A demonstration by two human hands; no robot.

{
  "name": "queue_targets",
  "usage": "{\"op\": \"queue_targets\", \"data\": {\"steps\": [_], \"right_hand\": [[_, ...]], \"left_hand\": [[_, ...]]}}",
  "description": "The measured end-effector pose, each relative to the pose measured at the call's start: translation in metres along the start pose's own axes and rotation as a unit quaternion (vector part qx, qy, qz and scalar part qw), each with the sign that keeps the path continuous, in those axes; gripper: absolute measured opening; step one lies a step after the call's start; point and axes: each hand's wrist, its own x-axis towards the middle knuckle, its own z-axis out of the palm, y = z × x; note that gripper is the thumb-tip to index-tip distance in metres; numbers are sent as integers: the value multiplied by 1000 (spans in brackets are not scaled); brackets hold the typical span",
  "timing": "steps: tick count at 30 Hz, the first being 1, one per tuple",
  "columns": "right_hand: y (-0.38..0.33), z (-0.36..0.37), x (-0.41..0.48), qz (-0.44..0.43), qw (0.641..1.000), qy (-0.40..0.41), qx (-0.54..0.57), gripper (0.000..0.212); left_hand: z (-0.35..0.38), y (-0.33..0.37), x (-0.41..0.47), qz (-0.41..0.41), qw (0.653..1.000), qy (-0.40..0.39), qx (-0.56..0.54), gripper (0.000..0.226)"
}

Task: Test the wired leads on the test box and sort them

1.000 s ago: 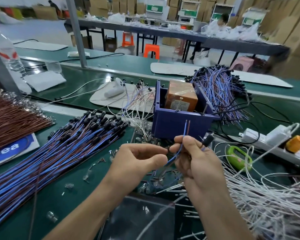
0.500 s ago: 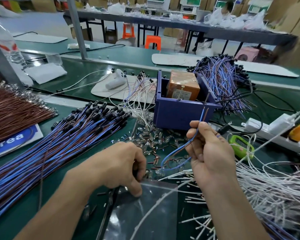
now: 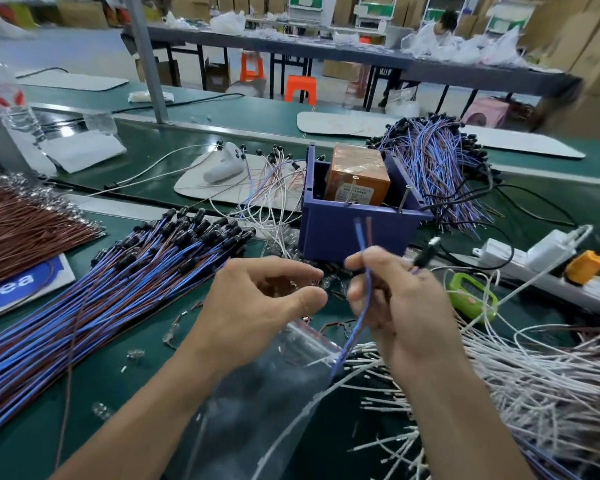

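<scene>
Right grip (image 3: 395, 306) pinches the blue-and-brown lead (image 3: 362, 237) upright, bare ends pointing at the blue box (image 3: 329, 233) just beyond on the desk (image 3: 118, 393); left grip (image 3: 257, 299), close alongside, curls loosely, hold unclear.

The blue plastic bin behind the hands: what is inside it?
An orange box wrapped in shiny tape, with a label, stands inside the blue plastic bin. The bin's front wall covers the box's lower part and the bin floor.

The left hand (image 3: 257, 306) and right hand (image 3: 404, 306) are bare, as are both forearms (image 3: 146, 410).
</scene>
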Motion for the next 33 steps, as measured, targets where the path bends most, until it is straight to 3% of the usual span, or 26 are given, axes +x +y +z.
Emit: {"op": "queue_targets", "data": {"steps": [4, 9, 13, 16, 20, 22, 29, 33], "right_hand": [[10, 12, -5, 43, 998, -35, -40, 24], [8, 7, -4, 77, 993, -70, -54, 22], [9, 11, -2, 42, 996, -17, -83, 27], [0, 5, 5, 6, 996, 72, -41, 29], [-25, -3, 13, -25, 985, 155, 71, 6], [-35, -7, 18, -36, 978, 185, 90, 10], [-58, -26, 42, -62, 975, 208, 54, 21], [-54, -36, 52, -47, 977, 199, 54, 15]], "left_hand": [[22, 4, 4, -74, 979, -13, -191, 20], [20, -1, 3, -107, 966, -23, -236, 26], [19, -3, 10, -116, 973, 71, -184, 7], [15, 6, 19, -125, 975, 91, -158, 18], [15, 24, 40, -119, 969, 151, -154, 21], [21, 31, 52, -123, 963, 170, -170, 24], [39, 29, 69, -114, 973, 173, -100, 15], [50, 27, 73, -126, 971, 196, -60, 25]]}}
